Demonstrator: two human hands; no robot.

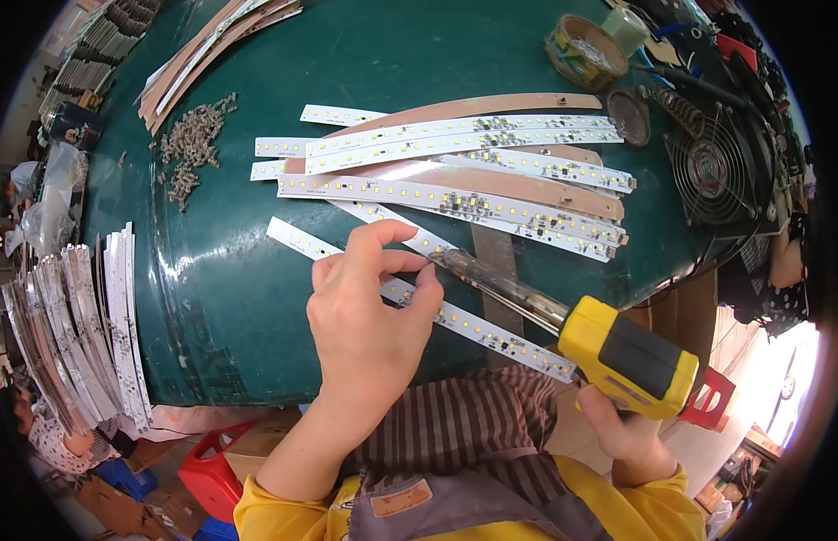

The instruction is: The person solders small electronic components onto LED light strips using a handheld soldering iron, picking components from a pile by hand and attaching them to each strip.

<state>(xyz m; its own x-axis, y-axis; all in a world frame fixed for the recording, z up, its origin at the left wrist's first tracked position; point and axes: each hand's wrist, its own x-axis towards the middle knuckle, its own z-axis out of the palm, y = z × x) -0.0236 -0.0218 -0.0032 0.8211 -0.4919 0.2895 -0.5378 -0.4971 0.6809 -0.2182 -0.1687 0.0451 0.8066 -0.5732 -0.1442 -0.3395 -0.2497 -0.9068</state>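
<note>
My right hand is wrapped round the grip of a yellow and black soldering gun, its long metal nose pointing left and away. The tip meets a white LED strip close to my left hand. The fingers of that hand are bent in a pinch beside the tip; what they hold, if anything, is too small to make out. Beneath the left hand runs another LED strip, slanting toward the table's front edge and partly covered by the hand.
Several more LED strips overlap mid-table, some showing copper-coloured backs. Small connector-like pieces lie heaped at left. Strip stacks stand at the left edge; others lie far left. A round fan and a tape roll are at right.
</note>
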